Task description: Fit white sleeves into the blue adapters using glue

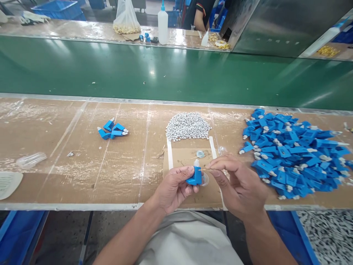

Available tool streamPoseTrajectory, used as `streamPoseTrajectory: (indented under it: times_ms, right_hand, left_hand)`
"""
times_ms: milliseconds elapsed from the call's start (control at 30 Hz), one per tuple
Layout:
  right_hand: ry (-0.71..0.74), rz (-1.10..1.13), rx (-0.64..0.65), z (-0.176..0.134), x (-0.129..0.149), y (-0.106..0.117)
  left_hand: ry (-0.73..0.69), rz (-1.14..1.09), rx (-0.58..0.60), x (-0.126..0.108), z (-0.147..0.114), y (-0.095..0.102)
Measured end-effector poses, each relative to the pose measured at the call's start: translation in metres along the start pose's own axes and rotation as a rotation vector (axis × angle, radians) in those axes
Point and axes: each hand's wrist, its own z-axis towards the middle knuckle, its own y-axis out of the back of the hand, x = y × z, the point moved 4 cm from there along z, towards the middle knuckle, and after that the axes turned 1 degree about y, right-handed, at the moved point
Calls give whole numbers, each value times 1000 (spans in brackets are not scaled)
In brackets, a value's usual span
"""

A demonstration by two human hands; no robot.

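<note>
My left hand point(176, 187) is closed around a blue plastic part point(196, 176) with a whitish tip pointing up. Between the thumb and fingers of my right hand point(239, 184) is a thin wooden stick point(204, 169), its point touching or very near the side of the blue part. Just beyond my hands lies a small clear dish point(200, 154) on a cardboard sheet point(182, 154). A second clear round dish point(204, 179) is partly hidden behind the blue part. Farther back sits a heap of small grey pieces point(188, 126).
A large pile of blue parts point(295, 154) covers the right of the table; a few more blue parts point(113, 129) lie at left. Behind runs a green belt point(138, 73). On the far bench are a white bottle point(163, 25), a plastic bag point(126, 18) and a co-worker's arm point(199, 19).
</note>
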Motion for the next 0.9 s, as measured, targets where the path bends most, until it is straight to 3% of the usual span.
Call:
streamPoseTrajectory:
  times_ms: [133,333,433,633,733,900]
  right_hand:
    - [-255,176,-59,-3,-14,12]
    - [-400,-9,178,-28,-35,12]
    - [-447,-70,222,-36,-42,12]
    - [-384,-362,124,-1,-78,29]
    - [-294,-555,189,25,-106,29]
    - [-189,-635,310,43,-134,12]
  left_hand:
    - [22,-44,6,0,0,4]
    - [35,-96,-31,-1,0,16]
    - [19,-123,-93,-1,-1,21]
    - [24,-112,-119,-2,-1,27]
    - [12,-121,-118,-3,0,29]
    - [-17,-131,-135,-1,1,31]
